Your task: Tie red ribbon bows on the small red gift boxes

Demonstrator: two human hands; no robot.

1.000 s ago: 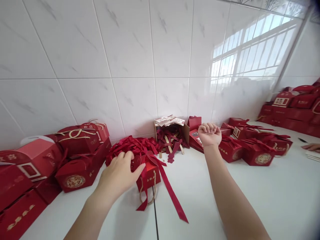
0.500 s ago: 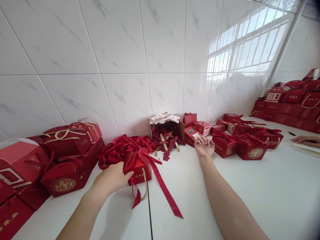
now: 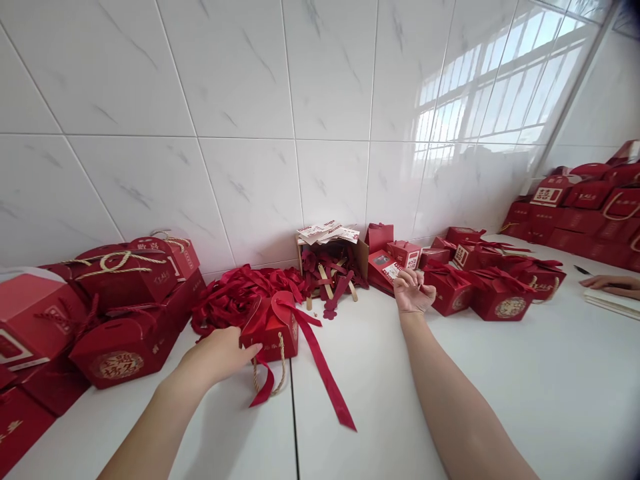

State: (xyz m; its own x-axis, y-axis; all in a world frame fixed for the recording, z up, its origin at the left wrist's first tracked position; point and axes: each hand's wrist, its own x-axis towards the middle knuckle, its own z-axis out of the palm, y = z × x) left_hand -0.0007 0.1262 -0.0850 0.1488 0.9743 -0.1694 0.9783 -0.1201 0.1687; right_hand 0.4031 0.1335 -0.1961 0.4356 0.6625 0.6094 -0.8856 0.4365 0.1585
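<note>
A red gift box (image 3: 274, 333) with a twisted rope handle and loose red ribbon ends stands on the white table. My left hand (image 3: 223, 353) is closed on its left side, thumb at the front. One long ribbon (image 3: 327, 373) trails from the box across the tabletop to the right. Over by the small red boxes, my right hand (image 3: 414, 293) is raised with its fingers curled in; what they hold, if anything, I cannot make out. Directly behind the gift box lies a heap of red ribbon (image 3: 250, 287).
An open carton (image 3: 363, 260) of dark red tags and wooden sticks stands against the tiled wall, white cards on top. Stacked red boxes (image 3: 120, 360) fill the left; finished-looking ribboned boxes (image 3: 505, 293) sit right. Another person's hand (image 3: 613, 285) rests on a pad (image 3: 615, 303).
My left hand and the gift box have shifted slightly left in view, along with the stacked boxes. My right hand has moved a little right, its fingers curled differently.
</note>
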